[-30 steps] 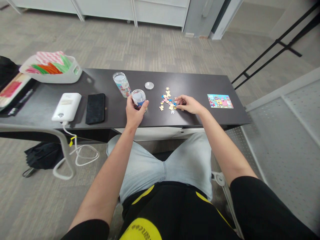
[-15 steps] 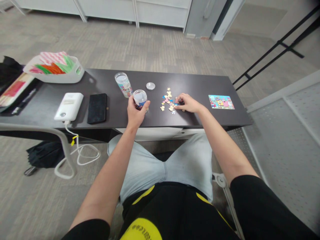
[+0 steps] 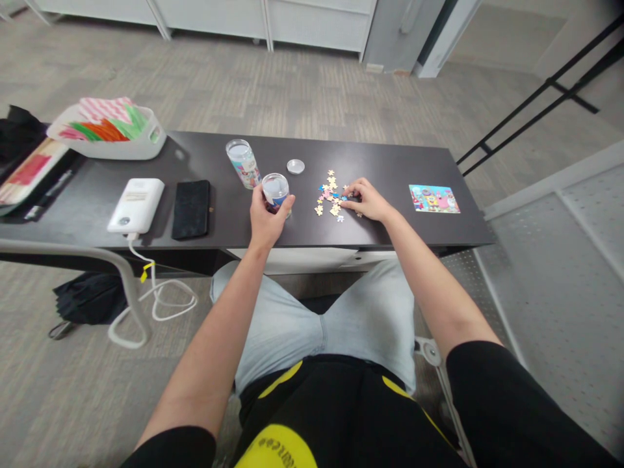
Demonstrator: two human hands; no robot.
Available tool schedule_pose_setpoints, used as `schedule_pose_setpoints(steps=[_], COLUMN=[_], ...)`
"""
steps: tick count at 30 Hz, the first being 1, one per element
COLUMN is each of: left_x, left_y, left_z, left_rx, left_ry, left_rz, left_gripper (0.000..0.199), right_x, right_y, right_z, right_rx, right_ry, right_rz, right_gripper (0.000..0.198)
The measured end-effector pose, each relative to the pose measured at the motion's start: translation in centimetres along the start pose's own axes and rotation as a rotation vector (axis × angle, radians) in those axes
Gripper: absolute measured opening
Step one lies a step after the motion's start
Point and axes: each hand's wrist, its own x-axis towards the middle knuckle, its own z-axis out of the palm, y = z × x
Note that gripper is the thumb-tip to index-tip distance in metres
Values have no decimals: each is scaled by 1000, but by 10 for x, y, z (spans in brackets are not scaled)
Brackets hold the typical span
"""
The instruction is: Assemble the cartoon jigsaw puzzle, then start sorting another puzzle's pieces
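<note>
My left hand is wrapped round a clear jar with a blue printed label, held upright at the table. Just behind it stands a taller clear canister with a colourful print. My right hand is over the right side of a loose pile of jigsaw puzzle pieces. Its fingers are bent and drawn together among the pieces; what is between the fingertips is hidden. A round clear lid lies behind the pile. To the right is a bright cartoon picture card.
On the dark table at left are a black phone, a white power bank with a cable, and a white basket of colourful packets. A black folded umbrella lies on the floor.
The view has shifted slightly. My left hand keeps its grip on the jar, and my right hand's fingers have moved only a little at the puzzle pieces.
</note>
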Motion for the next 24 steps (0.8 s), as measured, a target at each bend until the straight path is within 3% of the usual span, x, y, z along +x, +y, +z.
schedule_pose_setpoints(steps=[6, 9, 13, 19, 24], left_x=[0, 0, -1, -2, -2], left_y=[1, 2, 3, 6, 8], left_z=[0, 0, 0, 0, 0], left_rx=[-7, -13, -7, 14, 27], left_ry=[0, -2, 1, 5, 5], left_rz=[-2, -2, 1, 1, 4], left_gripper=[95, 92, 85, 84, 88], right_x=[-5, -7, 12, 67, 58], right_y=[-2, -4, -5, -13, -21], right_z=[11, 18, 28, 38, 36], right_rx=[-80, -157, -270, -208, -133], right_ry=[68, 124, 42, -85, -172], right_rz=[-12, -9, -16, -24, -176], right_gripper=[50, 84, 130, 110, 114])
